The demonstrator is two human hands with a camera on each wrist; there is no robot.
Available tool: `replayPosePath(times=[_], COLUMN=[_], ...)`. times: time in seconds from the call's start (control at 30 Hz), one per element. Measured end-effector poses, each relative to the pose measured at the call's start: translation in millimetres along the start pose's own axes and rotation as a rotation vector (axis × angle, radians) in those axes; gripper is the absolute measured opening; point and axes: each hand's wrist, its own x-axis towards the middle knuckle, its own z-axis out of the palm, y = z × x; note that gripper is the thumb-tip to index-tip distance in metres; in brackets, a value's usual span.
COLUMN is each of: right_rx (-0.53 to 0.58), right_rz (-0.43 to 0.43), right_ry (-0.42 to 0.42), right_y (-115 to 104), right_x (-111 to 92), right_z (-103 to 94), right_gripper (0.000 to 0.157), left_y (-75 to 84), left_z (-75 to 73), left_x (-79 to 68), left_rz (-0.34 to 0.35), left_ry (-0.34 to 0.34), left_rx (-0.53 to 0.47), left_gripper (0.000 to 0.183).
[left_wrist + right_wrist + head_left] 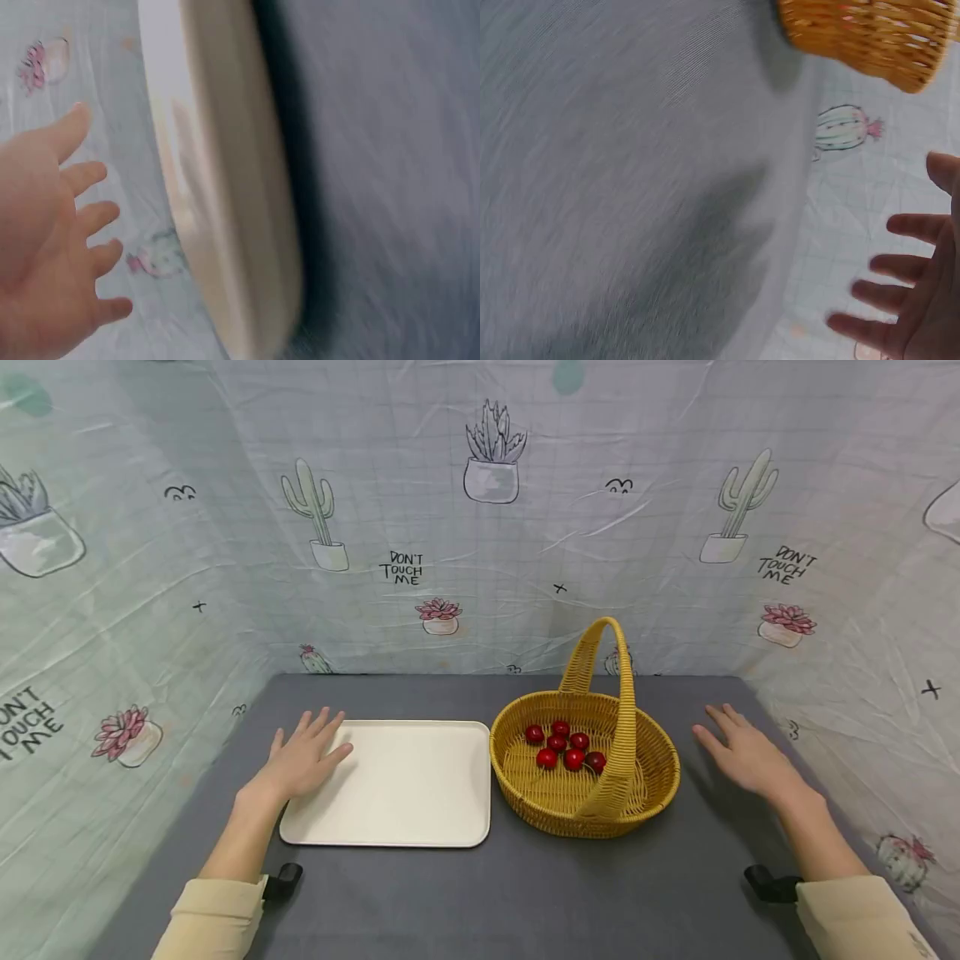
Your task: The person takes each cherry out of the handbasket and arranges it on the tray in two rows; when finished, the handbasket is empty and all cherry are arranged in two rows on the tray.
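Note:
A yellow wicker basket (pixel 517 789) with a tall arched handle stands right of centre in the head view. Several dark red cherries (pixel 547 759) lie together on its floor. To its left is a cream rectangular tray (pixel 408 785) with rounded corners and a bare surface. My left hand (pixel 300 764), fingers spread, hovers over the tray's left end and holds nothing. Off the basket's right side, my right hand (pixel 746 756) is raised above the table with its fingers apart and nothing in them. The right wrist view shows the basket's side (pixel 870 37) beyond that hand.
Grey cloth (pixel 465 902) covers the table. Behind it and along both sides hangs a pale curtain (pixel 375 510) printed with potted cacti. Dark wrist straps (pixel 285 881) show at the cuffs of both light sleeves.

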Motion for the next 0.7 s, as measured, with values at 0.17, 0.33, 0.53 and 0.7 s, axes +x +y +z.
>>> replayPosePath(times=[0.17,0.33,0.53,0.7], right_rx=[0.161,0.437,0.65,0.746], right_rz=[0.012,0.047,0.067,0.109], right_ry=[-0.003,-0.071,-0.131,-0.176], right_y=[-7,-16,-25,-28], right_x=[-1,-1,3,5], right_z=[-0.6,1.6,3.7,9.3], right_gripper=[0.074,0.077,0.074,0.075], left_y=[21.7,38.1,61.6,84.1], left_z=[3.9,13.8,22.7,29.2], left_x=[5.3,14.9,24.1,26.7], left_rz=[0.056,0.134,0.206,0.238], left_ry=[0.012,0.053,0.065,0.107], left_rx=[-0.05,-0.098,-0.231,-0.309], left_gripper=[0.073,0.066,0.063,0.055])
